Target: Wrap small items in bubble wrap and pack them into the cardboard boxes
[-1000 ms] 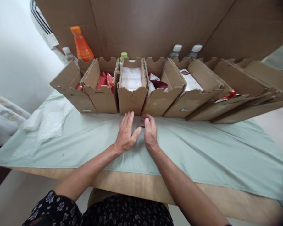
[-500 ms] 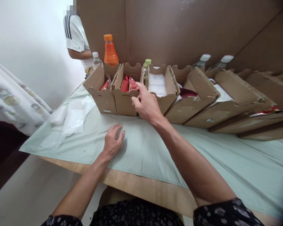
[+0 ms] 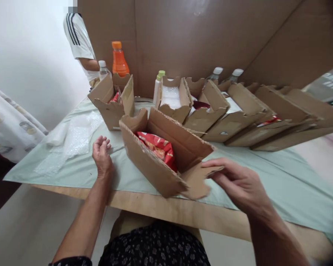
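Note:
A cardboard box [image 3: 152, 166] stands askew near the table's front edge, with red snack packets [image 3: 159, 147] inside. My right hand [image 3: 235, 181] pinches the flap at its right end between thumb and fingers. To the left of this box, my left hand [image 3: 102, 153] rests on the green cloth [image 3: 83, 170], its fingers loosely curled and apart, with nothing in it. Behind it stands another cardboard box [image 3: 116, 114] holding a red packet.
Several cardboard boxes [image 3: 224, 125] lean in a row at the back right. Bubble wrap [image 3: 79, 136] lies at the left. An orange bottle [image 3: 120, 62], clear bottles and green-capped bottles stand behind the boxes. A person [image 3: 81, 44] is at the back left.
The box with red packets has left the row, coming forward and turning, with my right hand now gripping its flap. My left hand has shifted left. The camera view has moved slightly.

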Demonstrator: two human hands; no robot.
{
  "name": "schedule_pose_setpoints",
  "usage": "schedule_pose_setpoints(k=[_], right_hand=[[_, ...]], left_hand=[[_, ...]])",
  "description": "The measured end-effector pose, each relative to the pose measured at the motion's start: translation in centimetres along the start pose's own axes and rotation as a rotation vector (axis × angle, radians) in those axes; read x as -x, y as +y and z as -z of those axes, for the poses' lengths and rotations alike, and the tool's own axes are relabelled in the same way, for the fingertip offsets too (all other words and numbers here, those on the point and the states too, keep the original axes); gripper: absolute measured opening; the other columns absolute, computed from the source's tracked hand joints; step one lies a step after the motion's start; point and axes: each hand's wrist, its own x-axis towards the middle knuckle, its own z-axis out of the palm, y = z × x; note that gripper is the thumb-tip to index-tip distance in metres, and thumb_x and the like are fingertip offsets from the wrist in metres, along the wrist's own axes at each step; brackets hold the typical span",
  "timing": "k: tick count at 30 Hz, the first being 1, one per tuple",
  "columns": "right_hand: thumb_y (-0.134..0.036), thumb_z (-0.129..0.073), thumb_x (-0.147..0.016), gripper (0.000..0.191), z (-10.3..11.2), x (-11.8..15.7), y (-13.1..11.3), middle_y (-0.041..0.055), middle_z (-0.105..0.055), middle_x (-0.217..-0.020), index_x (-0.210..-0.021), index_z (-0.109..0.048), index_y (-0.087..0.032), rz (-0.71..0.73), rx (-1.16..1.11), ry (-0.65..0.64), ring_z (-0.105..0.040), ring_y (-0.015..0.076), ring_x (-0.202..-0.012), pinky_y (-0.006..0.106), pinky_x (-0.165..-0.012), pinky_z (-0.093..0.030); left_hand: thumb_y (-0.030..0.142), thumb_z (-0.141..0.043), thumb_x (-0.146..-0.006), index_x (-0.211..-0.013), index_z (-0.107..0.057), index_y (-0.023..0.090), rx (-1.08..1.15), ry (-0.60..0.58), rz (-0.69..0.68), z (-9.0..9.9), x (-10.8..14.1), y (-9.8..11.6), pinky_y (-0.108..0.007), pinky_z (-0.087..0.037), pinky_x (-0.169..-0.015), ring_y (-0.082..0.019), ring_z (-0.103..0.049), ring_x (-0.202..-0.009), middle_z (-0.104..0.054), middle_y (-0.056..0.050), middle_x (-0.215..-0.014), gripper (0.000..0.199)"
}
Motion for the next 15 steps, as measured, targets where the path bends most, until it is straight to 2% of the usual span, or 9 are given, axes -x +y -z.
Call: schedule_pose_setpoints(k=[1, 3, 5, 7, 9, 11, 13, 15], right_hand=[[-0.040, -0.069, -0.095, 0.020, 1.4, 1.1, 1.1, 0.0021, -0.078, -0.082, -0.108, -0.077, -0.029, -0.042, -0.010, 0.092, -0.075, 0.0184, -0.067, 0.029, -0.062, -0.060], [-0.049, -0.076, -0.090, 0.047, 3.6, 3.0, 3.2, 0.0051, -0.080, -0.101, -0.135, -0.069, -0.036, -0.097, -0.053, 0.214, -0.079, 0.0229, -0.083, 0.034, -0.070, -0.065], [-0.056, -0.082, -0.083, 0.081, 4.7, 5.0, 5.1, 0.0092, -0.076, -0.129, -0.156, -0.049, -0.042, -0.103, -0.090, 0.184, -0.078, 0.0287, -0.107, 0.040, -0.080, -0.067], [-0.061, -0.084, -0.079, 0.094, 4.6, 6.9, 6.5, 0.0124, -0.067, -0.146, -0.161, -0.043, -0.042, -0.085, -0.066, 0.077, -0.072, 0.0327, -0.124, 0.043, -0.086, -0.067], [-0.065, -0.083, -0.078, 0.092, 3.4, 8.2, 7.4, 0.0148, -0.065, -0.147, -0.158, -0.049, -0.037, -0.075, -0.012, -0.009, -0.069, 0.0348, -0.128, 0.043, -0.089, -0.066], [-0.068, -0.080, -0.079, 0.084, 1.5, 8.4, 7.8, 0.0159, -0.069, -0.141, -0.150, -0.058, -0.029, -0.084, 0.039, -0.055, -0.071, 0.0360, -0.124, 0.046, -0.091, -0.065], [-0.066, -0.074, -0.084, 0.064, -0.2, 7.2, 8.0, 0.0148, -0.076, -0.124, -0.130, -0.069, -0.023, -0.122, 0.093, -0.060, -0.074, 0.0345, -0.109, 0.045, -0.085, -0.064], [-0.061, -0.069, -0.089, 0.046, -1.0, 5.0, 8.4, 0.0121, -0.078, -0.104, -0.110, -0.071, -0.021, -0.159, 0.116, 0.001, -0.074, 0.0297, -0.090, 0.040, -0.072, -0.062]], left_hand=[[0.054, -0.064, -0.088, -0.122, -0.062, 0.021, 0.018, -0.028, 0.014, 0.0, 1.1, 0.4, -0.032, -0.055, -0.094, -0.022, -0.070, -0.113, -0.068, -0.012, -0.128, 0.048], [0.060, -0.056, -0.094, -0.126, -0.064, 0.022, 0.077, -0.097, 0.040, 0.2, 4.2, 1.0, -0.033, -0.055, -0.098, -0.022, -0.070, -0.117, -0.069, -0.012, -0.131, 0.050], [0.062, -0.048, -0.100, -0.133, -0.064, 0.026, 0.145, -0.171, 0.038, 1.0, 7.9, 1.4, -0.036, -0.052, -0.106, -0.023, -0.066, -0.127, -0.067, -0.010, -0.140, 0.051], [0.063, -0.042, -0.103, -0.140, -0.062, 0.030, 0.156, -0.253, -0.024, 2.0, 11.5, 1.4, -0.038, -0.049, -0.113, -0.024, -0.059, -0.138, -0.062, -0.008, -0.149, 0.054], [0.060, -0.052, -0.101, -0.148, -0.057, 0.033, 0.074, -0.369, -0.075, 2.8, 14.2, 1.2, -0.040, -0.045, -0.119, -0.026, -0.054, -0.145, -0.057, -0.007, -0.156, 0.054], [0.051, -0.066, -0.097, -0.155, -0.048, 0.033, -0.059, -0.461, -0.103, 2.9, 15.6, 1.2, -0.043, -0.041, -0.124, -0.028, -0.051, -0.148, -0.054, -0.009, -0.159, 0.064], [0.042, -0.071, -0.095, -0.161, -0.039, 0.032, -0.157, -0.512, -0.124, 2.1, 15.9, 1.3, -0.047, -0.038, -0.127, -0.030, -0.049, -0.150, -0.050, -0.011, -0.162, 0.074], [0.038, -0.067, -0.096, -0.164, -0.033, 0.030, -0.185, -0.571, -0.145, 0.5, 15.4, 1.4, -0.048, -0.037, -0.129, -0.031, -0.045, -0.154, -0.044, -0.013, -0.166, 0.076]])
